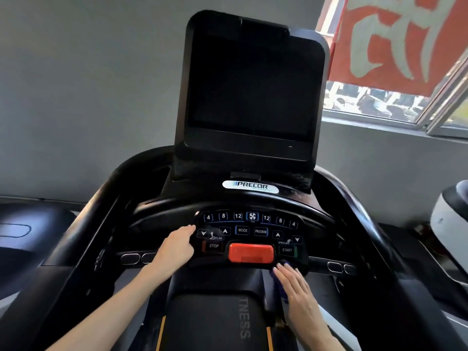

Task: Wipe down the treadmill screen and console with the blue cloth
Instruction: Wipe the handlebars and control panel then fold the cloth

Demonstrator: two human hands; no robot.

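Note:
The treadmill's dark screen (250, 87) stands upright above the black console (250, 231) with its button panel and red stop key (250, 253). My left hand (177, 247) rests flat on the console's left side, beside the STOP button, fingers straight. My right hand (295, 285) lies flat at the console's lower right edge, below the START button, pressing the blue cloth (281, 268). Only a small dark blue strip of the cloth shows around my fingers; the rest is hidden under the hand.
The black running belt (212, 320) with orange stripes lies below the console. Curved black handrails (83, 244) flank both sides. A window (379, 102) with a red banner is at the upper right, and a white machine part (445, 224) sits at the right.

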